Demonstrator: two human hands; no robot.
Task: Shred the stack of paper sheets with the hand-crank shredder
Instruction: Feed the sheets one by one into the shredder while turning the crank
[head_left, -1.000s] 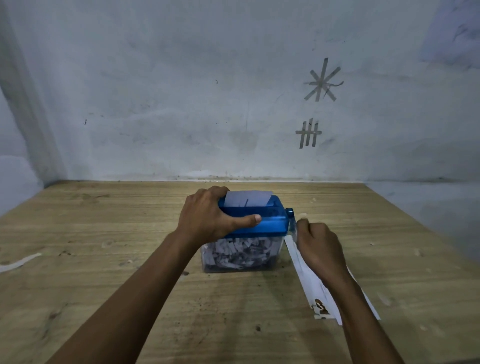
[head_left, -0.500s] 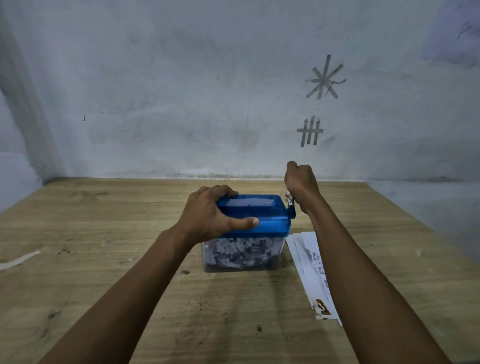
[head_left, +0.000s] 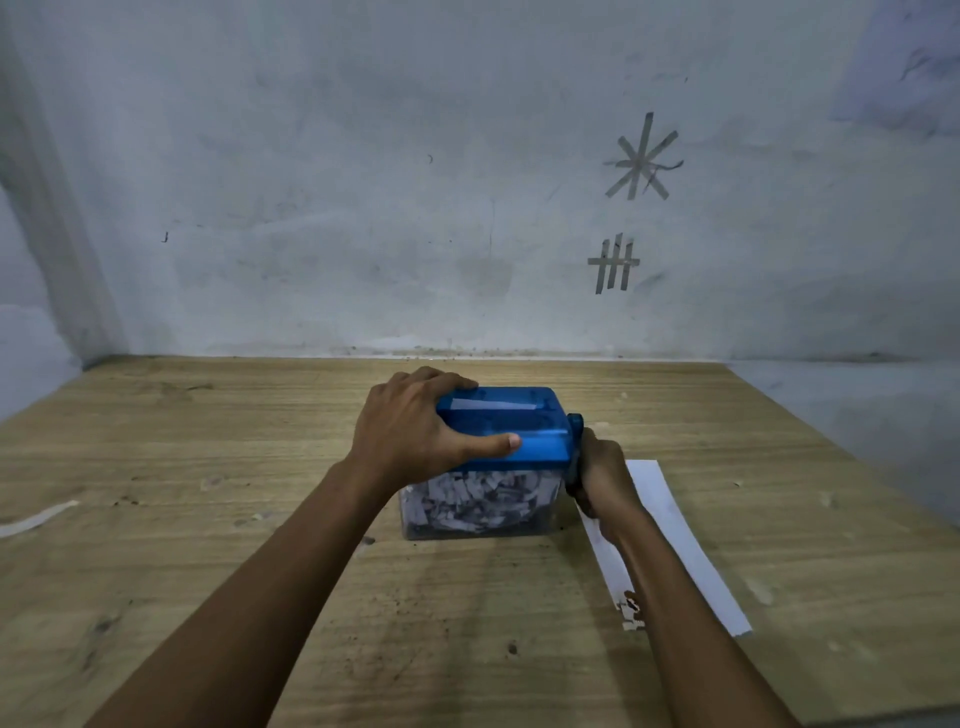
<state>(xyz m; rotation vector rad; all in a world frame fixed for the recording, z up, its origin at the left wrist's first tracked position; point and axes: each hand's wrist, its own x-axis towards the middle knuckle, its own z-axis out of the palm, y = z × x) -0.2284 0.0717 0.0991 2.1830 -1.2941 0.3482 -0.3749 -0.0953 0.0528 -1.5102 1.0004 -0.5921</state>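
Fingers (head_left: 448, 381) of the left hand (head_left: 410, 423) clasp the blue shredder (head_left: 540, 441); the right hand (head_left: 605, 478) grips its crank (head_left: 574, 441).

Reads as a bare, improvised work corner; kind of building not determinable. Evidence: scuffed, stained pale wall (head_left: 363, 208) bearing grey tape marks (head_left: 643, 158); rough, gritty wooden tabletop (head_left: 208, 441) pushed against it.

Right hand (head_left: 602, 478) has swung the crank (head_left: 575, 447) from its high point behind the shredder (head_left: 524, 441) down to the near side, low beside the bin. The fed sheet (head_left: 488, 404) - formerly standing proud of the slot - now shows only as a sliver.
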